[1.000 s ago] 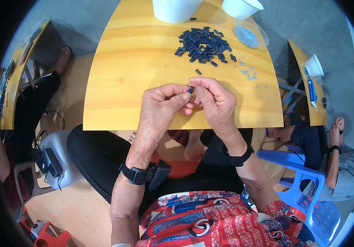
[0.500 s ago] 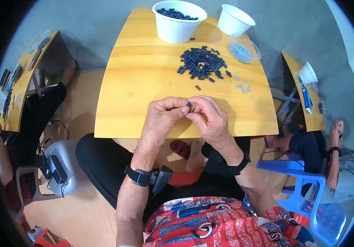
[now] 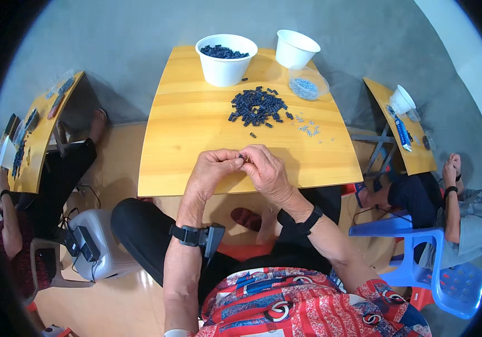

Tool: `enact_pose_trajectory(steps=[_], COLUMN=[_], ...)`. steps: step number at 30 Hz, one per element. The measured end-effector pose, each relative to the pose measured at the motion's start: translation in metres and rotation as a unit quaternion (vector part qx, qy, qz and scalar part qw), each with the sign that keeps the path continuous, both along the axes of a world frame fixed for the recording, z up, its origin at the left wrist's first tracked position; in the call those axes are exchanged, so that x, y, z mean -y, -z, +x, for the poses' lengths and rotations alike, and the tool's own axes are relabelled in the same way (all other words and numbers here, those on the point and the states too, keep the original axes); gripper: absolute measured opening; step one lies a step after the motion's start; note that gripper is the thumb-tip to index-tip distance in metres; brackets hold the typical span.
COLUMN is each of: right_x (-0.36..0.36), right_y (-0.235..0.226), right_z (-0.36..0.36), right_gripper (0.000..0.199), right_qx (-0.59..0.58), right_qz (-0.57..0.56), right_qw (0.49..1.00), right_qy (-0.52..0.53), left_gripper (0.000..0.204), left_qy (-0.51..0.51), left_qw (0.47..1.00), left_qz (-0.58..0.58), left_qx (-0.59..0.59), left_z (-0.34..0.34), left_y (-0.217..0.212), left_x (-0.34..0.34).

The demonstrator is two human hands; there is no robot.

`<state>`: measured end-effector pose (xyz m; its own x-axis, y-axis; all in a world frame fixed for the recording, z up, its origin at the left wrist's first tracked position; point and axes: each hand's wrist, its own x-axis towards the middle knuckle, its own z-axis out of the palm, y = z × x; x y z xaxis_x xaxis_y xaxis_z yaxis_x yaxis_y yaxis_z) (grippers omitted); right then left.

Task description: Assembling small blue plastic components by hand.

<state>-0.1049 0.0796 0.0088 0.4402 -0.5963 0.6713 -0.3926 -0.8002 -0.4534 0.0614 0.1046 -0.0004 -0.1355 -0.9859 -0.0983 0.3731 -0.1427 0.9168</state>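
My left hand (image 3: 213,170) pinches a small black plastic piece (image 3: 242,158) between thumb and forefinger, just above the near part of the table. The closed fingertips of my right hand (image 3: 267,173) meet the same piece and cover much of it. Whether the right fingers also hold something tiny is hidden. Beyond my hands lies a heap of like black pieces (image 3: 256,106), with one loose piece (image 3: 253,135) on its near side. Small silvery metal parts (image 3: 309,130) are scattered right of the heap.
On the yellow wooden table (image 3: 179,135) stand a white tub (image 3: 224,72) of black pieces, another white tub (image 3: 296,51), and a clear bowl (image 3: 308,89) of small silvery parts. People sit at side tables left and right. A blue plastic chair (image 3: 420,238) stands at right.
My view has shifted, so the table sits lower in the picture. The right fingers have closed in over the black piece, which now shows less. Both hands stay together at the near edge.
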Motion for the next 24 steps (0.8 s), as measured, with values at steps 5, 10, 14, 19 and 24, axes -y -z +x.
enact_pose_trajectory(steps=[5, 10, 14, 19, 24], right_x=[-0.002, 0.002, 0.001, -0.001, 0.001], right_y=[-0.006, -0.003, -0.003, -0.005, -0.003], right_z=[-0.001, 0.000, -0.001, -0.003, -0.016], right_gripper=[0.021, 0.018, 0.019, 0.018, 0.019], right_qx=[-0.014, -0.053, -0.068, -0.063, -0.077], right_qz=[-0.037, -0.066, -0.063, -0.050, -0.044], right_qw=[0.999, 0.996, 0.996, 0.997, 0.995], right_qy=[-0.004, -0.014, -0.014, 0.020, 0.053], left_gripper=[0.012, 0.009, 0.010, 0.011, 0.014], left_qy=[-0.019, -0.074, -0.120, -0.176, -0.193], left_qw=[0.990, 0.951, 0.929, 0.903, 0.885], left_qz=[-0.046, -0.129, -0.170, -0.188, -0.199], left_qx=[0.134, 0.270, 0.308, 0.345, 0.375], left_z=[0.003, 0.001, -0.004, -0.019, -0.037], left_y=[-0.005, -0.003, 0.006, 0.009, 0.007], left_x=[0.000, 0.003, 0.005, 0.006, 0.011])
